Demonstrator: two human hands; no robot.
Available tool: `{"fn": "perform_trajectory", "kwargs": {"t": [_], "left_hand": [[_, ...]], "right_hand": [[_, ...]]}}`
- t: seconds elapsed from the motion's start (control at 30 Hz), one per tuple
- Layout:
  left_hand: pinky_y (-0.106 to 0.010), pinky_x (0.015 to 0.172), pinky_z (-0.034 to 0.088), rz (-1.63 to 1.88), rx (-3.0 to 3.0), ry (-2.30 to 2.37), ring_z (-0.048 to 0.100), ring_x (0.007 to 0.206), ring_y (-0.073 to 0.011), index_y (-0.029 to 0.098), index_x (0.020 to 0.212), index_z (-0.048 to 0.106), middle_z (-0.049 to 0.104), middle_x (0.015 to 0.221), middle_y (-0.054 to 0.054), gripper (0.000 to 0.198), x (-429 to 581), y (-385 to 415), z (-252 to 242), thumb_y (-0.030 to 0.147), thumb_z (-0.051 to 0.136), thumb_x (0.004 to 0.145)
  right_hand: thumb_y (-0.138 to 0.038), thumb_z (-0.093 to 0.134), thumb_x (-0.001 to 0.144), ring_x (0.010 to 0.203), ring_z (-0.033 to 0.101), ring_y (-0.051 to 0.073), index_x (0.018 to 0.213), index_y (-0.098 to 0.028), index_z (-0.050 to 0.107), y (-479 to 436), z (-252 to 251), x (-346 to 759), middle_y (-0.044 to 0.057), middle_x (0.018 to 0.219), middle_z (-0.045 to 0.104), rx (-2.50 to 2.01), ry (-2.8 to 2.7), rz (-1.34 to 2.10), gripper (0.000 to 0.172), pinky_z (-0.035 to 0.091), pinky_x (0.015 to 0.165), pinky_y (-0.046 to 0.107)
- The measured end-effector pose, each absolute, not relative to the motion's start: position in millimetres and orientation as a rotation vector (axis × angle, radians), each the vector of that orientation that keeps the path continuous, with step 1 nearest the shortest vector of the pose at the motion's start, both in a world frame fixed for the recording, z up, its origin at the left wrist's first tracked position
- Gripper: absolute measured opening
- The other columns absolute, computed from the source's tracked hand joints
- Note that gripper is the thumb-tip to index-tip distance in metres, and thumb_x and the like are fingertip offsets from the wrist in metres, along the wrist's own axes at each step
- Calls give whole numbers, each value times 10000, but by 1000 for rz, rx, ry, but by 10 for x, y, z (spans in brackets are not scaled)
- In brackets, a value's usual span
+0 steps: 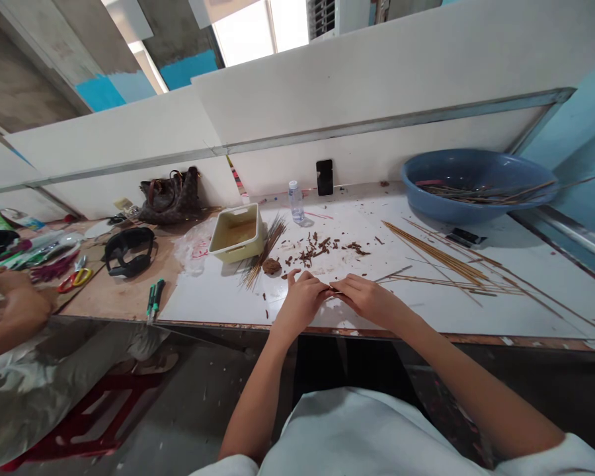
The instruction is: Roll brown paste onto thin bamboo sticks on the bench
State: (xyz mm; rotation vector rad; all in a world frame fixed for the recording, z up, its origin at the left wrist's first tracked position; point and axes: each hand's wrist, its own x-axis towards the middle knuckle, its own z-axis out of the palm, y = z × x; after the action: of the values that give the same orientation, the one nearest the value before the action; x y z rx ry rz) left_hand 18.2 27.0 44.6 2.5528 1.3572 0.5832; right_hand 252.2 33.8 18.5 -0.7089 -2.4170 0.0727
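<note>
Head view: the left hand (300, 303) and right hand (369, 297) meet low in the middle of the frame, fingertips pressed together and pinching a thin wooden stick (391, 275), which runs out to the right just above the counter (218, 297). The hands rest just above a white board on the counter, and exactly how each finger grips is too small to tell.

Just beyond the hands lie scattered brown crumbs (317, 248) and a brown lump (272, 266). Beside the lump, a bundle of thin sticks (266, 252) leans against a cream plastic tray (238, 233). Behind them stand a clear water bottle (295, 201) and a black phone (324, 177), propped against the white wall. To the right, a loose spread of long sticks (436, 254) lies on the board near a small black object (466, 237), and a blue basin (476, 178) holding more sticks sits at the upper right.

At the left edge, a co-worker's hand (22, 304) rests near red-and-yellow scissors (75, 277). Black goggles (129, 251), green-handled tools (153, 297) and a brown handbag (171, 198) sit on the bare wooden part of the counter.
</note>
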Motion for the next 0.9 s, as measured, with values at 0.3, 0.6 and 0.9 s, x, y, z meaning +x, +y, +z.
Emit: {"fn": "perform_trajectory", "kwargs": {"t": [0.3,0.6,0.9], "left_hand": [[-496,1173,366,574,2535,1329,665,995,-237,219,978,776,786,917,-34,198,222,260,522,311,669,1117],[-465,1154,373,652,2579,1244,654,970,-214,214,898,768,774,846,-25,334,210,220,518,305,583,1160],[-560,1224,398,739,2574,1407,664,1198,-288,295,1438,715,764,1191,-94,334,142,108,665,407,607,1143]], "right_hand": [[-110,527,1125,1013,772,275,1419,-152,654,327,231,2515,146,1149,804,-647,-2389,-62,323,684,900,449],[-87,504,1122,956,770,256,1345,-147,690,315,302,2552,124,1077,808,-588,-2393,-92,297,689,863,422],[-91,584,1078,994,776,275,1347,-161,695,361,286,2617,129,1103,801,-703,-2432,0,299,690,874,427]]}}
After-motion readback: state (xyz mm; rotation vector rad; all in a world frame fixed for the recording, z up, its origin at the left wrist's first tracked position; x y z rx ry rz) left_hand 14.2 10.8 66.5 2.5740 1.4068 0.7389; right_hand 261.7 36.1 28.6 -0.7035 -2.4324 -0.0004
